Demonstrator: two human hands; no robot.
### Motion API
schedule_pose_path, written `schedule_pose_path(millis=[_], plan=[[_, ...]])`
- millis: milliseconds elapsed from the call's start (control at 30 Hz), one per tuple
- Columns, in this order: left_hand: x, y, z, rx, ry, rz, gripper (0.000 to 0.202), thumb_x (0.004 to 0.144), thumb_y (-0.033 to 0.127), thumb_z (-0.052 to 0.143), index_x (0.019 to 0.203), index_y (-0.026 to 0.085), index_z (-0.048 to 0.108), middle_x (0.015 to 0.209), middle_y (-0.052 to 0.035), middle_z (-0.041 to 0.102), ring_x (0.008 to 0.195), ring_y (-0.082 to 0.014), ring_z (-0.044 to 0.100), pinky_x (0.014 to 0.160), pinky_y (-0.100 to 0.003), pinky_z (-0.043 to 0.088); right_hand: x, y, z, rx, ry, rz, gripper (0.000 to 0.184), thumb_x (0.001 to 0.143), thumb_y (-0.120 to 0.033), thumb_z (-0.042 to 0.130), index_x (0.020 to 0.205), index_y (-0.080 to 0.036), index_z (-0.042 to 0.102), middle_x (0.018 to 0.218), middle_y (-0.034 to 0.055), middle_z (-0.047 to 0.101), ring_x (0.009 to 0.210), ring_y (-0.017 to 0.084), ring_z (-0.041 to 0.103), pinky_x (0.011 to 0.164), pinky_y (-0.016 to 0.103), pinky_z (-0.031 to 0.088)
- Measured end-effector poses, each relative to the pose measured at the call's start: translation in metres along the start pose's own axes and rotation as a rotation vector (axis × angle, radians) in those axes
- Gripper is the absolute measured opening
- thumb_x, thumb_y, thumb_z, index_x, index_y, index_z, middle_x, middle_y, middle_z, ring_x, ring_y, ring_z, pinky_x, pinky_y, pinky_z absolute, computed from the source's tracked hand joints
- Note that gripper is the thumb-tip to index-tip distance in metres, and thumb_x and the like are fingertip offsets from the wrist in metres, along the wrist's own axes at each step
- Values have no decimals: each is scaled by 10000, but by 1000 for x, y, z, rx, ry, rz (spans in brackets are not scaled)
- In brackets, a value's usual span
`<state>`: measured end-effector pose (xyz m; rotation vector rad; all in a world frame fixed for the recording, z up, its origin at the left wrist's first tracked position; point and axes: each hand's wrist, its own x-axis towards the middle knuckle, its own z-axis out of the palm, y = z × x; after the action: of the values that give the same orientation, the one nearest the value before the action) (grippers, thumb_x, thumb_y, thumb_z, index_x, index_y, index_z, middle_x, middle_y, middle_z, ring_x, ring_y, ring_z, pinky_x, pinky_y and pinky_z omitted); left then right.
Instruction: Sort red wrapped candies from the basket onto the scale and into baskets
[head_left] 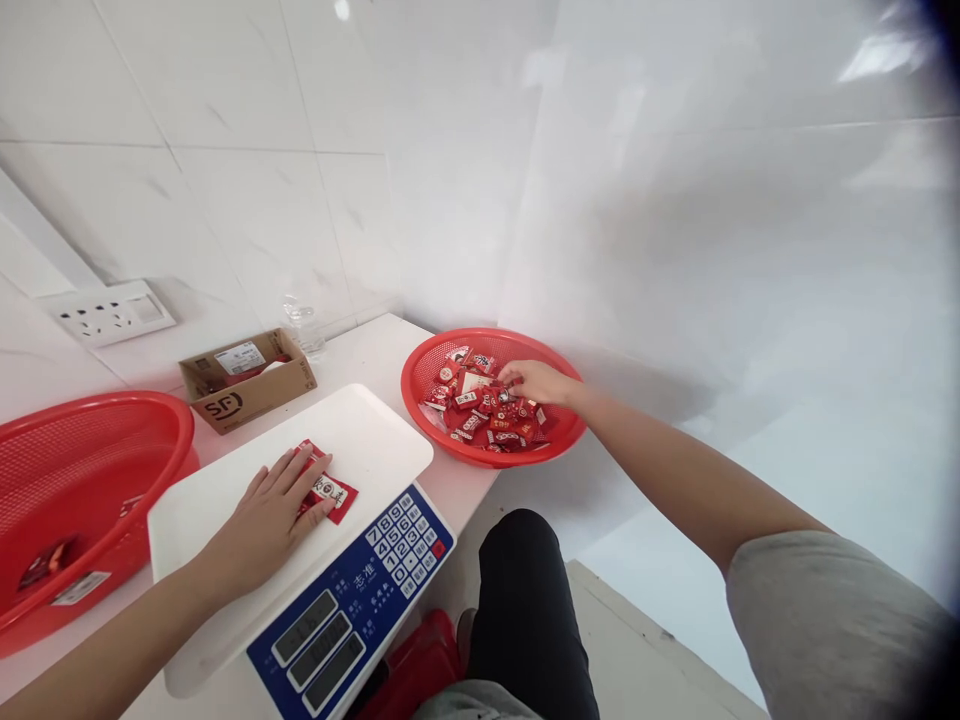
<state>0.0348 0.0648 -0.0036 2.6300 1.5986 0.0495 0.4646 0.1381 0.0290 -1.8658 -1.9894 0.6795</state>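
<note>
My left hand lies flat with fingers stretched over a red snack packet on the white pan of a weighing scale. Part of that packet is covered by the fingers. At the right, my right hand reaches into a red plastic basket of small red wrapped packets. Its fingers are bent and pinched at one small red packet on top of the pile. The fingertips partly hide what they grip.
A blue keypad panel fronts the scale. Another red basket, with a few packets low inside, stands left. Behind the scale are an open cardboard box and a clear plastic bottle. Tiled walls close off the back and right.
</note>
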Motion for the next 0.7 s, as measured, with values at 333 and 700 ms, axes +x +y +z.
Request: schedule_pose_path(millis=[333, 700], plan=[[-2, 1, -4, -13, 2, 21, 612, 910, 544, 241, 1431, 224, 268, 1516, -89, 191, 1385, -282, 156, 1082, -533, 208, 6, -6, 5, 129, 237, 14, 215, 706, -86, 592, 888, -180, 657, 915, 19, 696, 784, 133, 618, 730, 245, 477], [-6, 10, -33, -155, -101, -82, 803, 860, 650, 270, 1458, 141, 103, 1529, -122, 113, 1396, -279, 68, 1110, -481, 166, 6, -100, 32, 354, 225, -209, 173, 778, -155, 567, 939, -179, 626, 905, 19, 686, 790, 138, 629, 762, 309, 509]])
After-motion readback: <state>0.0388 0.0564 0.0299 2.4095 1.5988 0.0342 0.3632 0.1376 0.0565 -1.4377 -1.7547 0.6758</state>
